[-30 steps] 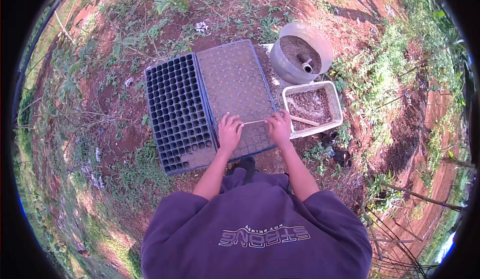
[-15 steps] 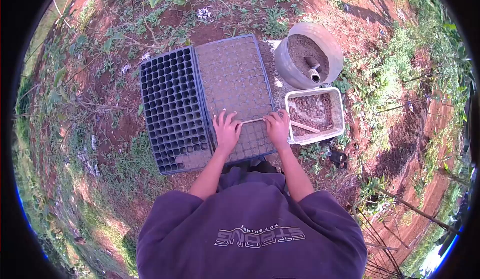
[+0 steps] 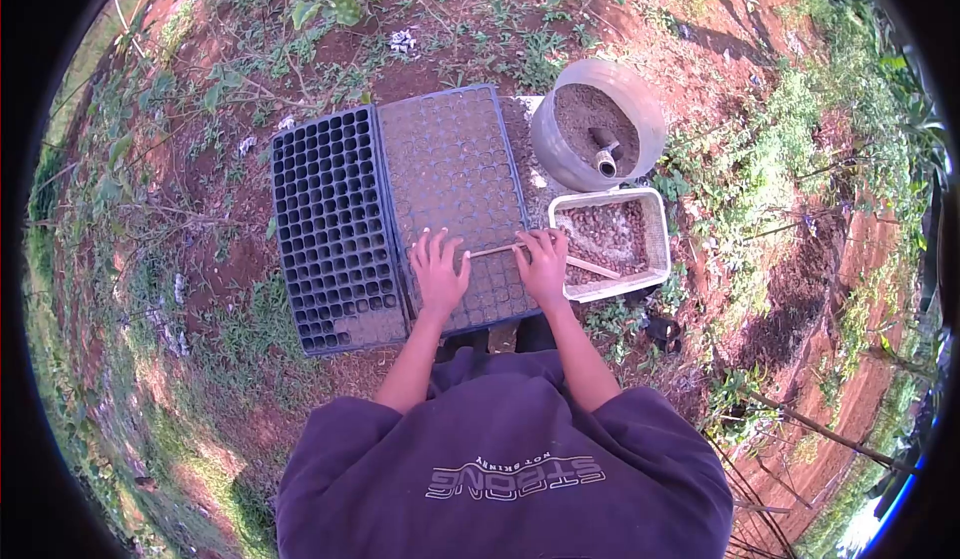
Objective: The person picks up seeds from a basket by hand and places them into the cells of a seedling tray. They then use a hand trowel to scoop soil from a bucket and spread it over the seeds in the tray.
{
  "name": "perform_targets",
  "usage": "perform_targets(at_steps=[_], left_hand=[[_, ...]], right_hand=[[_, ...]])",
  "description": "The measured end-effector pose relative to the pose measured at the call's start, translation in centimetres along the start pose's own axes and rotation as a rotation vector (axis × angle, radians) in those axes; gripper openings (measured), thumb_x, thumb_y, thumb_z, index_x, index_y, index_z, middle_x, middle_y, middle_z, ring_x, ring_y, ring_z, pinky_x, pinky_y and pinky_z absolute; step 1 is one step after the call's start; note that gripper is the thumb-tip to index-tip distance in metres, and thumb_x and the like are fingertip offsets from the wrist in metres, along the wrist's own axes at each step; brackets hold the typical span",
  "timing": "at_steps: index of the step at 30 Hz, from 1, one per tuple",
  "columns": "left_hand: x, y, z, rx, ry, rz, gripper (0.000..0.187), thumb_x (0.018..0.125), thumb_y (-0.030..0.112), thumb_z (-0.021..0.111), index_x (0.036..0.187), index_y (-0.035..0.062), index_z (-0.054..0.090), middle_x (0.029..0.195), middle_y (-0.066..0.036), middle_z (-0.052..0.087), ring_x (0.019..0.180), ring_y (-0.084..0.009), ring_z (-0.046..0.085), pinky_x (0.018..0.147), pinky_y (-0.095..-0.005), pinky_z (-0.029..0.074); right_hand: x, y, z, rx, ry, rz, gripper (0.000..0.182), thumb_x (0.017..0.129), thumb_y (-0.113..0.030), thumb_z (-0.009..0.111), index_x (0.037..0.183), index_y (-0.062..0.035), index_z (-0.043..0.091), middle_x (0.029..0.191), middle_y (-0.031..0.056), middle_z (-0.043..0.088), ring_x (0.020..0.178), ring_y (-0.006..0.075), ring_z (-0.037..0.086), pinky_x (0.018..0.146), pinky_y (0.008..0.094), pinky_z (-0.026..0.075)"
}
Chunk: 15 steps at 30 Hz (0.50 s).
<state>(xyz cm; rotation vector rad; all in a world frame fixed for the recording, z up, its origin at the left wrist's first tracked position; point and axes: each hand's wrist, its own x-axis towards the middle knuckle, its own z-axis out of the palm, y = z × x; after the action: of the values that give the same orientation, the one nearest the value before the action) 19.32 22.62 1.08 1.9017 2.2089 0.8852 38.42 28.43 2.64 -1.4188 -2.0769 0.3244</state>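
Note:
My left hand (image 3: pixel 438 271) and my right hand (image 3: pixel 543 264) lie on the near part of a soil-filled seedling tray (image 3: pixel 450 174). Between them they hold a thin pale stick (image 3: pixel 493 250) flat across the tray, one hand at each end. The fingers of both hands spread over the soil cells. A second seedling tray (image 3: pixel 325 219) with mostly empty black cells lies directly to the left, touching the filled one.
A white rectangular tub (image 3: pixel 655 249) of brown material, with a stick in it, sits right of my right hand. Behind it stands a round grey bucket (image 3: pixel 560 154) of soil holding a short pipe. Red earth, weeds and grass surround the trays.
Both hands and the stick have stayed on the near part of the filled tray, and the fingers have spread flatter. The view has shifted slightly.

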Motion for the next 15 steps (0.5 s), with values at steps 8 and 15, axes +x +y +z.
perform_targets(at_steps=[8, 15], left_hand=[[1.5, 5.0, 0.1, -0.095, 0.062, -0.051, 0.022, 0.085, 0.015, 0.063, 0.105, 0.0071, 0.059, 0.127, -0.012, 0.050, 0.129, -0.0374, 0.035, 0.105, -0.0523, 0.030], [4.9, 11.3, 2.3, -0.115, 0.181, -0.071, 0.018, 0.087, 0.009, 0.058, 0.105, 0.0062, 0.059, 0.125, -0.013, 0.050, 0.130, -0.0385, 0.035, 0.105, -0.0499, 0.031]], right_hand=[[1.1, 1.7, -3.6, 0.158, 0.195, 0.039, 0.022, 0.078, -0.009, 0.069, 0.100, -0.0101, 0.067, 0.099, 0.0068, 0.060, 0.102, 0.0308, 0.049, 0.090, 0.0434, 0.040], [5.5, 6.9, -9.1, 0.216, 0.282, -0.045, 0.017, 0.078, -0.005, 0.066, 0.095, -0.0069, 0.063, 0.098, 0.0095, 0.059, 0.102, 0.0337, 0.048, 0.090, 0.0444, 0.040]])
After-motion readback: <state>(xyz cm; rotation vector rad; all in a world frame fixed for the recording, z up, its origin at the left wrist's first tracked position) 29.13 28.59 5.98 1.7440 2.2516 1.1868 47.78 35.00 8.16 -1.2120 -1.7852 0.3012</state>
